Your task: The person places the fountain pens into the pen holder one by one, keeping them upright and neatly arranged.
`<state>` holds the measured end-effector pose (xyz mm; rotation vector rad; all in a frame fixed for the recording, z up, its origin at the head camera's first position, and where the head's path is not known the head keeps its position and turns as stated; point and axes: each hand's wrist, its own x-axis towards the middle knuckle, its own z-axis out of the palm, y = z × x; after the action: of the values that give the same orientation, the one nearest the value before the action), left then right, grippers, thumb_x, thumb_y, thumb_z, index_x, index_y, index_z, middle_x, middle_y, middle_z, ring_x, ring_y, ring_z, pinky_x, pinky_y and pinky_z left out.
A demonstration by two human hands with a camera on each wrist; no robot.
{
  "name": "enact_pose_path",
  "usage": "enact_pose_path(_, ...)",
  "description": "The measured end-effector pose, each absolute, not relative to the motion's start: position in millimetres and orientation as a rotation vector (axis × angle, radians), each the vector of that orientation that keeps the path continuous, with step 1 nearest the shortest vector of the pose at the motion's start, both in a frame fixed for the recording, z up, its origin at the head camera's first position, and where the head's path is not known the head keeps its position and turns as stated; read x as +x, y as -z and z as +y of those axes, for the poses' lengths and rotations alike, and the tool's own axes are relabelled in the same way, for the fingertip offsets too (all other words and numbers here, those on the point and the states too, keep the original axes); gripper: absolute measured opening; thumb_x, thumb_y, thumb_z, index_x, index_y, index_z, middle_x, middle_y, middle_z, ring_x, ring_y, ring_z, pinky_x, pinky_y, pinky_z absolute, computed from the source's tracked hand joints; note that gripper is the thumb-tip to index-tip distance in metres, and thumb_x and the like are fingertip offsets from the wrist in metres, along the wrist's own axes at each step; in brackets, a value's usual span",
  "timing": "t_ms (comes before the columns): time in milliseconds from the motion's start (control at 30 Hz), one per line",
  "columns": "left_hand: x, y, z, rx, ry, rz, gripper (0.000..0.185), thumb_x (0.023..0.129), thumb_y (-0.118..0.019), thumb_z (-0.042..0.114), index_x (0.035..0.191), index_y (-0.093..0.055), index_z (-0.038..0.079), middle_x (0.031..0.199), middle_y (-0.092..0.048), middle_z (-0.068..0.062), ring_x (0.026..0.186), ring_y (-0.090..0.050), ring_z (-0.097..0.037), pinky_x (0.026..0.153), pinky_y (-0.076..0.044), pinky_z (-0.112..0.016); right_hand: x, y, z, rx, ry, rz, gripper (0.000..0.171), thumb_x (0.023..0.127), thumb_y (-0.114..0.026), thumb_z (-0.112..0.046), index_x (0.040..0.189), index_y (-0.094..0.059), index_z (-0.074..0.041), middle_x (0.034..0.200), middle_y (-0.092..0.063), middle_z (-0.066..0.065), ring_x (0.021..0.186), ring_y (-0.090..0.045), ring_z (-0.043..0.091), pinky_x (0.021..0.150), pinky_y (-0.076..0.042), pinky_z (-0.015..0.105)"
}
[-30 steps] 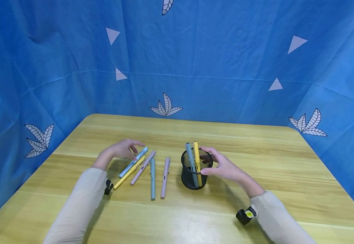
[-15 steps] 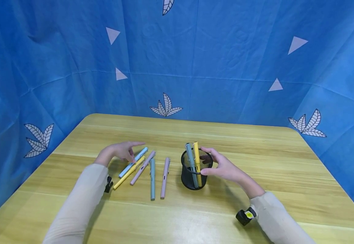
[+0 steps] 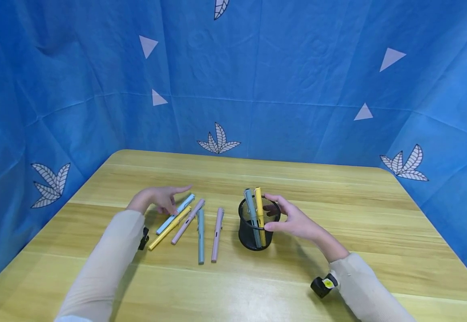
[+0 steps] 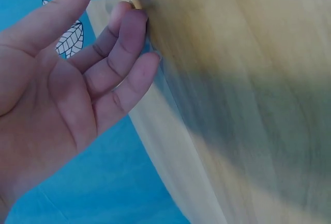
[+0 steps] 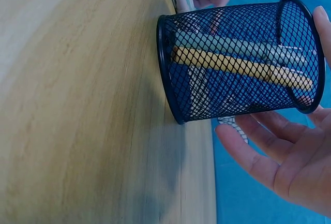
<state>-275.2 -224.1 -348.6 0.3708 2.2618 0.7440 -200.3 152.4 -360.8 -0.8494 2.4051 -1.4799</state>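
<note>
Pens (image 3: pixel 199 235) left; cup (image 3: pixel 254 229) mid

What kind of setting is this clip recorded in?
Probably a staged recording booth rather than a working desk: a wooden table is walled on three sides by a blue patterned cloth backdrop, and the props are only pens and a black mesh pen cup.
</note>
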Motion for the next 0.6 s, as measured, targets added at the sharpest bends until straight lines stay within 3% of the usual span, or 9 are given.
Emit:
enact_pose_path(400,-282.0,348.1,-215.1,0.272,-0.635,2.252,0.092,0.082,-0.063,0.005,0.143,0.001,0.031,0.065,-0.04,-0.003,0.048,-0.038,-0.01,0.044,-0.033,-0.02,-200.3,361.5,153.2,-0.861,1.499,2.403,0.075,0.077,-0.07,-0.016,0.137,-0.026,0.0,0.131,-0.039,0.022,0.118,-0.038,0.035,0.097,-0.026,0.053)
enact_pose_path(500,-283.5,348.8,-214.3,0.242,-0.627,2.251,0.093,0.082,-0.063,0.004,0.143,0.0,0.033,0.074,-0.045,-0.007,0.048,-0.04,-0.01,0.044,-0.034,-0.02,-200.0,361.4,153.0,-0.862,1.506,2.394,0.075,0.077,-0.07,-0.017,0.137,-0.026,0.0,0.132,-0.038,0.022,0.119,-0.037,0.035,0.098,-0.025,0.053)
enact_pose_path(600,-284.9,349.4,-213.5,0.212,-0.625,2.248,0.092,0.082,-0.062,0.002,0.143,-0.001,0.034,0.094,-0.049,-0.019,0.05,-0.044,-0.011,0.045,-0.037,-0.022,-199.9,361.5,152.8,-0.862,1.511,2.383,0.076,0.078,-0.07,-0.017,0.137,-0.026,0.0,0.131,-0.039,0.022,0.119,-0.037,0.035,0.098,-0.025,0.052)
